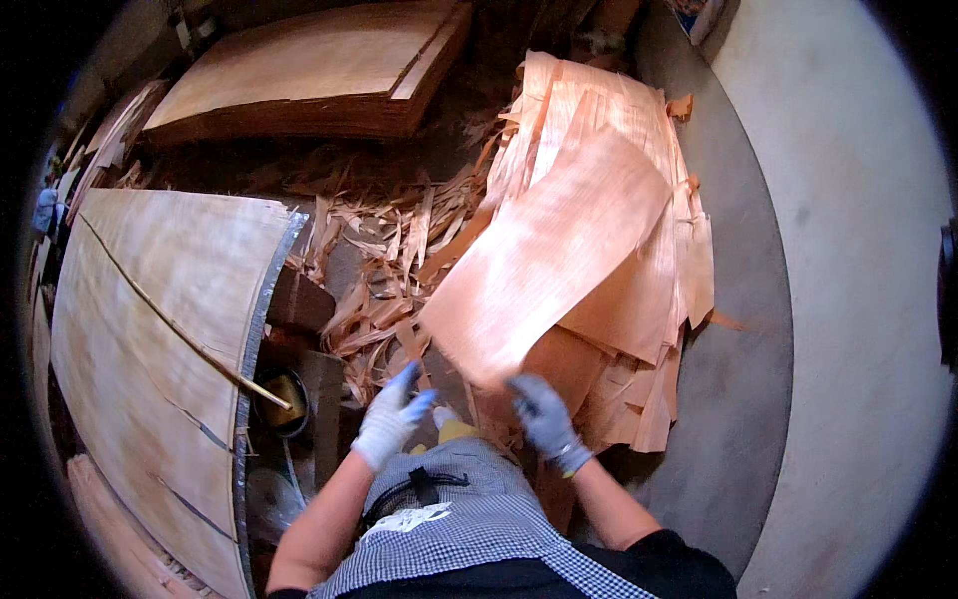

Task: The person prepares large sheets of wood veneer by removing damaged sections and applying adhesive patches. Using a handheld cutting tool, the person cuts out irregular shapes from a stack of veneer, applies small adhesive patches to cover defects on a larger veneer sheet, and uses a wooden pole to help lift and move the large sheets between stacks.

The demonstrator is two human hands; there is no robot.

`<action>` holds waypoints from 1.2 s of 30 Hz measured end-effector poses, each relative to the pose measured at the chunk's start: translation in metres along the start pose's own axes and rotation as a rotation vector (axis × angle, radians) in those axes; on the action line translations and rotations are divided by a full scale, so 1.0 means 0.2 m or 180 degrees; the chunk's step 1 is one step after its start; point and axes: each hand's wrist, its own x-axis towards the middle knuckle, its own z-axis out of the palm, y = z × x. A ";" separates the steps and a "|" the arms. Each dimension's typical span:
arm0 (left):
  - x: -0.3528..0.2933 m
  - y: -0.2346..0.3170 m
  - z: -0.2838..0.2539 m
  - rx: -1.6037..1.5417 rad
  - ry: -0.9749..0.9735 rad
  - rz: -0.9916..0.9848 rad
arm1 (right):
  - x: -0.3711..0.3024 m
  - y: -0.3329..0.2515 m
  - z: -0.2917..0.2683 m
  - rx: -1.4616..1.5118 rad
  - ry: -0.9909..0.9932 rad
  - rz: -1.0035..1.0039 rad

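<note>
A thin, pale reddish wood veneer sheet [559, 245] slants across a pile of similar veneer sheets [639, 309] in front of me. My right hand [547, 419], in a grey glove, pinches its near corner, which curls up slightly. To the left, my left hand [389, 424] wears a white glove with blue fingertips. Its fingers are apart with nothing in them, a little short of the sheet's near left corner.
A veneer-topped table [160, 299] stands at left, a long thin stick [190, 334] lying across it. Beside it is a dark pot [284, 404]. Torn veneer scraps [389, 265] litter the floor. A thick veneer stack [309, 60] lies farther back; a pale wall [858, 250] bounds the right.
</note>
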 end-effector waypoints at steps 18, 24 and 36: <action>-0.35 0.25 -0.22 0.2505 0.0230 0.0702 | 0.80 0.36 0.50 0.1843 0.0860 0.1492; -0.93 -0.13 -0.59 0.1289 0.1772 -0.0404 | 1.24 -0.44 1.31 -0.0057 -0.0108 -0.0444; -1.55 -1.28 -1.13 -0.1620 0.3982 -0.1397 | 0.36 -1.77 2.48 -0.0219 -0.1674 -0.2751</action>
